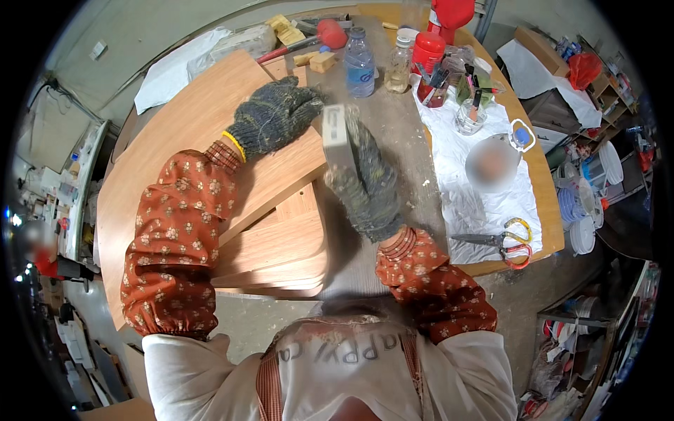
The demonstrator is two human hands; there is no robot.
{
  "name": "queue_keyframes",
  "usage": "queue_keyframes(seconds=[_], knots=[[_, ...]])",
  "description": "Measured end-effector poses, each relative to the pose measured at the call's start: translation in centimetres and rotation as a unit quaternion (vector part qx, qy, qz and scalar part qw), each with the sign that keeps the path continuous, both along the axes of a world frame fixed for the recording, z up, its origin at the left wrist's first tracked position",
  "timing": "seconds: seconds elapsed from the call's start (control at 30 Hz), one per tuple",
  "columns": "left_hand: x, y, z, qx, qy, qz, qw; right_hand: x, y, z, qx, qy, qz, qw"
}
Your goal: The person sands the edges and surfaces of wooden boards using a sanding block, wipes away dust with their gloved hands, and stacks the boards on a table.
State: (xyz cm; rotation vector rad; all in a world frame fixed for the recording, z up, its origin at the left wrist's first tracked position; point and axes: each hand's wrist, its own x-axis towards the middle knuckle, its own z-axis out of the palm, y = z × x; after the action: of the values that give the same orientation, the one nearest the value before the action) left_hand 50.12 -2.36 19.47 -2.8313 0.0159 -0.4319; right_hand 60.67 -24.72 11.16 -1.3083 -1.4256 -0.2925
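A: What is the right hand doing?

B: It is wearing a fuzzy grey knit glove. The fingers are curling tight around a flat grey block. The block is looking blurry, so I cannot tell what it is made of.

A: Which way is the block pointing?

B: Its long side is going up and away from the person, with the top end sticking out above the glove. It is leaning a little.

A: And the left hand?

B: It is wearing the same kind of glove, with a yellow band at the wrist. It is lying flat, fingers close together, pressing on a wooden board. It is not holding anything.

A: What is the board like?

B: It is smooth and light brown, with wood lines on it. More boards like it are sitting in a stack under it, just below the right hand.

A: What is past the hands?

B: Behind the right hand, a clear plastic bottle is standing up on the dusty table. A red-headed mallet is lying further back. To the right of the right hand, a white cloth is lying flat, and scissors with red and yellow handles are resting on it.
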Motion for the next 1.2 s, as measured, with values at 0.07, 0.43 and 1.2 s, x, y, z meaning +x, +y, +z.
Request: queue_keyframes(seconds=[0.07,0.43,1.2], knots=[[-0.2,-0.6,0.7,-0.003,0.028,0.021,0.999,-0.6,0.1,-1.8,-0.02,0.094,0.024,0.995],[0.3,-2.1,1.2,-0.099,0.012,0.09,0.991,-2.6,2.4,-4.8,0.013,0.239,0.015,0.971],[-2.1,-1.3,-0.4,-0.424,-0.526,0.281,0.682,4.6,4.6,8.1,-0.129,-0.308,0.128,0.934]])
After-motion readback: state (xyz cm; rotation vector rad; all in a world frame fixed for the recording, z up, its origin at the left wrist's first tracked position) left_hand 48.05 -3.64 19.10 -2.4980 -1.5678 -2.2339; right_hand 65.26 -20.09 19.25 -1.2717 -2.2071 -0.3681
